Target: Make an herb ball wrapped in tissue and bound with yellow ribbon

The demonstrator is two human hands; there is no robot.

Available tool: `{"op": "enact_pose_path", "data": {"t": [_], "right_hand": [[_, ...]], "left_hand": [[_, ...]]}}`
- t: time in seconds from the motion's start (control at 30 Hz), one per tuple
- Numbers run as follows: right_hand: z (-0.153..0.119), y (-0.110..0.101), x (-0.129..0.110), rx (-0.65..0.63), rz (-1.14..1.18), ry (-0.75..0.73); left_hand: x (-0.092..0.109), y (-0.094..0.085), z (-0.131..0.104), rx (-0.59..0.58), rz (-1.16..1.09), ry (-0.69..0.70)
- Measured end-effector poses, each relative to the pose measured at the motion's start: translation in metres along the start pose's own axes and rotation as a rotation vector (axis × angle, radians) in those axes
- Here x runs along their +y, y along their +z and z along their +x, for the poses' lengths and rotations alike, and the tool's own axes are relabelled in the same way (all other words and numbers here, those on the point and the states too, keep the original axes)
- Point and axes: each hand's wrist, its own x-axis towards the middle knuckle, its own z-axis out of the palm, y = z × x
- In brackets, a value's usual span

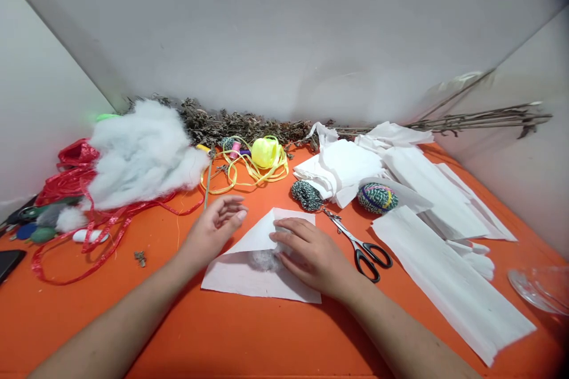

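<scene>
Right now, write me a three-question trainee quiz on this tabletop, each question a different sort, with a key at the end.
1. True or false: the large, fluffy white fibre heap sits left of the bright yellow ribbon ball.
2. Short answer: what shows in the fold of the thin white sheet, next to the right hand?
3. Fill in the blank: the metal scissors with silver blades have ____ handles.

Key: 1. True. 2. A small, fluffy whitish tuft. 3. Black.
</scene>
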Motion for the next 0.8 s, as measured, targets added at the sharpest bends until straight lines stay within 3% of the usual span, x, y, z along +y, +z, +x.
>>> {"op": "enact_pose_path", "data": {"t": [0.13, 0.37, 0.53, 0.67, 0.8], "right_hand": [[-0.001, 0.001, 0.001, 0.009, 0.009, 0.011], [-0.002, 0.001, 0.003, 0.013, 0.018, 0.037], [-0.003, -0.003, 0.000, -0.039, 0.012, 0.177], [-0.004, -0.001, -0.001, -0.047, 0.093, 0.292], [-0.005, 0.001, 0.000, -0.025, 0.167, 0.284]], "left_hand": [[-0.007, -0.007, 0.014, -0.167, 0.129, -0.163], [-0.008, 0.005, 0.019, -0.312, 0.253, -0.200], [0.005, 0.011, 0.023, -0.433, 0.311, -0.210], [0.013, 0.016, 0.022, -0.417, 0.343, -0.241], [0.019, 0.017, 0.021, -0.376, 0.303, -0.283]]}}
